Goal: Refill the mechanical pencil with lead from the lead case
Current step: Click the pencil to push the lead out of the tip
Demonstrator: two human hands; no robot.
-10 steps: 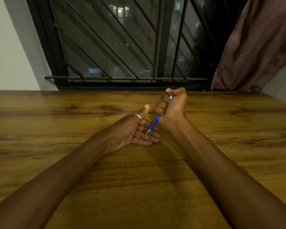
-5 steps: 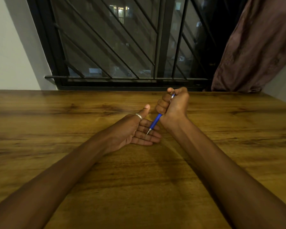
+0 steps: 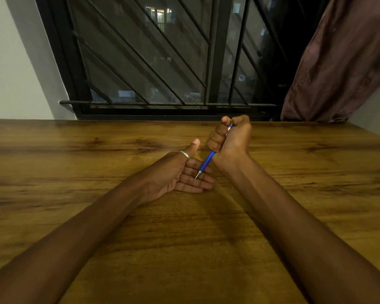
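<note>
A blue mechanical pencil [image 3: 206,162] with a metal tip is gripped in the fist of my right hand [image 3: 230,139], thumb raised just above its top end. The pencil slants down to the left, and its tip points at the fingers of my left hand [image 3: 180,175]. That hand lies palm up on the wooden table [image 3: 184,238], fingers apart, a silver ring at the thumb's base, nothing in it. I see no lead case anywhere in view.
A barred window [image 3: 162,62] runs along the table's far edge. A brown curtain [image 3: 342,62] hangs at the back right. A white wall [image 3: 9,62] is at the back left.
My right thumb has lifted slightly off the pencil's top end. Both hands and the pencil stay where they were.
</note>
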